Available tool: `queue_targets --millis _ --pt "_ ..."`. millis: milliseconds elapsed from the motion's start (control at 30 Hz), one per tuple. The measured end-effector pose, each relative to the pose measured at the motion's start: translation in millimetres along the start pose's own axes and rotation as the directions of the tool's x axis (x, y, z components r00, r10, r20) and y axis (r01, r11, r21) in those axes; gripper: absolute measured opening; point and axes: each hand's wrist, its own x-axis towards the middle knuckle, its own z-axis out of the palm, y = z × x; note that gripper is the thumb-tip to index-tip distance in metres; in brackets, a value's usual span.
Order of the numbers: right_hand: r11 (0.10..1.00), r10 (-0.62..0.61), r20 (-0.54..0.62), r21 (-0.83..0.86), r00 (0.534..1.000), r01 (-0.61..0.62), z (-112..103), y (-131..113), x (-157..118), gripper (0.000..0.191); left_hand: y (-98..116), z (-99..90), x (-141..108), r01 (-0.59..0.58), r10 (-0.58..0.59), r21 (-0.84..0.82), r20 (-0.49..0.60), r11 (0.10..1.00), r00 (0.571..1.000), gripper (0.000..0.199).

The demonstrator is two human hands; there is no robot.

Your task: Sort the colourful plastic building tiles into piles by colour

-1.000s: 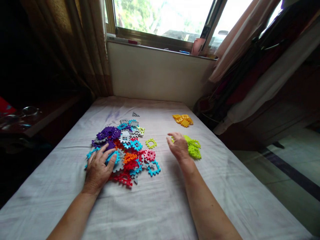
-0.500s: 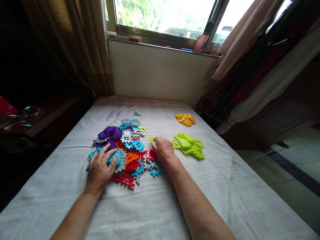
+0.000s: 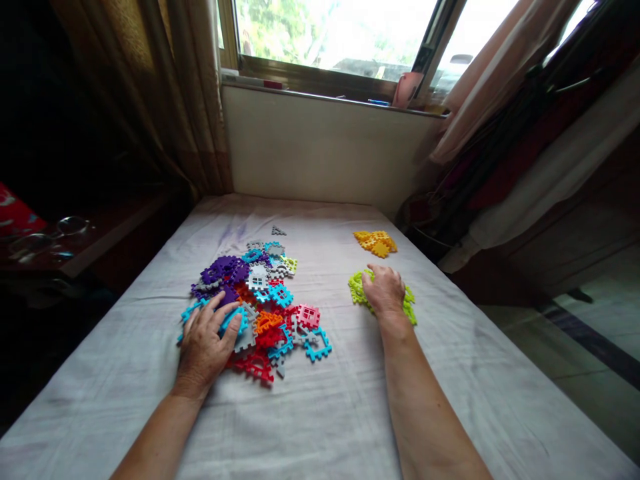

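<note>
My left hand (image 3: 205, 343) lies with fingers spread on the left side of a mixed pile of interlocking plastic pieces, touching a blue piece (image 3: 235, 321). Purple pieces (image 3: 225, 269), an orange piece (image 3: 269, 322), red pieces (image 3: 254, 367) and a white window piece (image 3: 258, 277) show in this pile. My right hand (image 3: 385, 290), fingers bent, is over the lime-green pile (image 3: 407, 305). A bit of lime green shows at its fingertips, apparently a piece in its grip; the hand hides most of it.
Yellow pieces (image 3: 376, 243) lie behind the green pile. A grey triangular piece (image 3: 279, 231) sits alone at the back. A pale sheet (image 3: 320, 427) covers the surface, which ends at a wall (image 3: 325, 147) below the window. Glasses (image 3: 73, 225) rest on a dark side table.
My right hand has moved right with a lime-green piece, from the mixed pile to the green pile. A pink-red window piece is uncovered there. My left hand stays in place.
</note>
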Motion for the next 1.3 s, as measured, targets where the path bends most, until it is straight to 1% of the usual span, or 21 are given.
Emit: queue_targets --millis 67,133,167,233,300,367,400,467,500,533,567,633,667,733,833,900,967,1033,1100,1200,1300 --pt "0.997 -0.066 -0.043 0.026 0.997 0.067 2.9 -10.9 0.7 0.040 0.2 0.2 -0.4 0.000 0.000 0.000 0.004 1.000 1.000 0.044" --pt "0.974 -0.212 -0.022 0.073 0.977 0.213 8.9 -30.9 4.0 0.037 0.3 0.5 -1.1 0.004 -0.004 0.002 0.003 1.000 1.000 0.043" --pt "0.950 -0.300 0.014 0.098 0.954 0.297 13.2 -43.5 6.7 0.037 0.3 0.7 -1.5 0.006 -0.006 0.003 0.000 1.000 1.000 0.044" --pt "0.884 -0.461 0.108 0.141 0.881 0.445 23.3 -70.1 13.4 0.040 0.3 1.1 -2.3 0.010 -0.010 0.002 -0.002 1.000 1.000 0.043" --pt "0.827 -0.562 0.201 0.163 0.802 0.538 33.7 -94.0 20.7 0.050 0.5 1.3 -3.1 0.013 -0.013 -0.001 0.000 1.000 1.000 0.042" --pt "0.788 -0.615 0.268 0.173 0.742 0.591 42.6 -111.0 27.1 0.058 1.0 1.1 -3.6 0.017 -0.017 -0.004 0.008 1.000 1.000 0.042" --pt "0.775 -0.630 0.291 0.179 0.720 0.606 46.3 -116.6 29.5 0.058 1.4 0.9 -3.7 0.021 -0.021 -0.005 0.012 1.000 1.000 0.042" --pt "0.764 -0.642 0.323 0.192 0.695 0.616 52.1 -122.9 32.1 0.050 2.3 0.5 -3.5 0.031 -0.030 -0.006 0.021 1.000 0.999 0.042" --pt "0.768 -0.637 0.330 0.194 0.697 0.610 54.2 -124.3 32.1 0.044 2.8 0.3 -3.3 0.036 -0.036 -0.007 0.025 0.999 0.999 0.041" --pt "0.779 -0.624 0.329 0.189 0.709 0.598 55.7 -124.8 31.3 0.039 3.3 0.0 -3.0 0.040 -0.040 -0.006 0.028 0.999 0.999 0.040" --pt "0.797 -0.601 0.322 0.176 0.731 0.578 56.4 -124.7 29.5 0.037 3.7 -0.2 -2.7 0.043 -0.043 -0.005 0.030 0.999 0.999 0.040" --pt "0.836 -0.546 0.295 0.128 0.784 0.534 55.2 -122.9 23.7 0.039 4.3 -0.5 -2.3 0.046 -0.046 -0.004 0.033 0.999 0.998 0.039" --pt "0.848 -0.525 0.282 0.097 0.803 0.520 52.9 -121.1 20.0 0.041 4.5 -0.6 -2.2 0.045 -0.045 -0.003 0.034 0.999 0.998 0.039" --pt "0.856 -0.507 0.253 0.037 0.824 0.515 44.8 -114.5 11.3 0.044 4.6 -0.6 -2.1 0.044 -0.044 -0.003 0.034 0.999 0.998 0.040" --pt "0.862 -0.495 0.168 -0.030 0.852 0.506 26.4 -92.8 -2.2 0.041 4.0 -0.1 -2.0 0.035 -0.035 -0.005 0.027 0.999 0.999 0.042" --pt "0.886 -0.449 0.115 -0.075 0.886 0.458 14.4 -70.0 -10.2 0.040 3.1 0.5 -1.9 0.030 -0.030 -0.004 0.022 1.000 0.999 0.042" --pt "0.906 -0.393 0.105 -0.124 0.913 0.404 6.3 -44.0 -16.7 0.039 2.2 1.2 -1.6 0.026 -0.025 -0.006 0.019 1.000 1.000 0.042" --pt "0.911 -0.366 0.107 -0.160 0.925 0.379 4.0 -20.2 -21.6 0.039 1.6 1.7 -1.1 0.021 -0.021 -0.009 0.011 1.000 1.000 0.043" --pt "0.909 -0.368 0.082 -0.177 0.926 0.377 7.2 -3.5 -25.1 0.042 1.3 1.9 -0.5 0.019 -0.019 -0.010 0.004 1.000 1.000 0.043" --pt "0.895 -0.406 0.039 -0.184 0.913 0.406 17.7 8.1 -27.5 0.048 1.0 1.8 0.2 0.020 -0.020 -0.008 0.005 1.000 1.000 0.041" --pt "0.888 -0.421 0.058 -0.174 0.905 0.425 27.2 15.1 -24.9 0.043 -0.1 1.6 0.4 0.014 -0.014 -0.009 0.011 1.000 1.000 0.041"
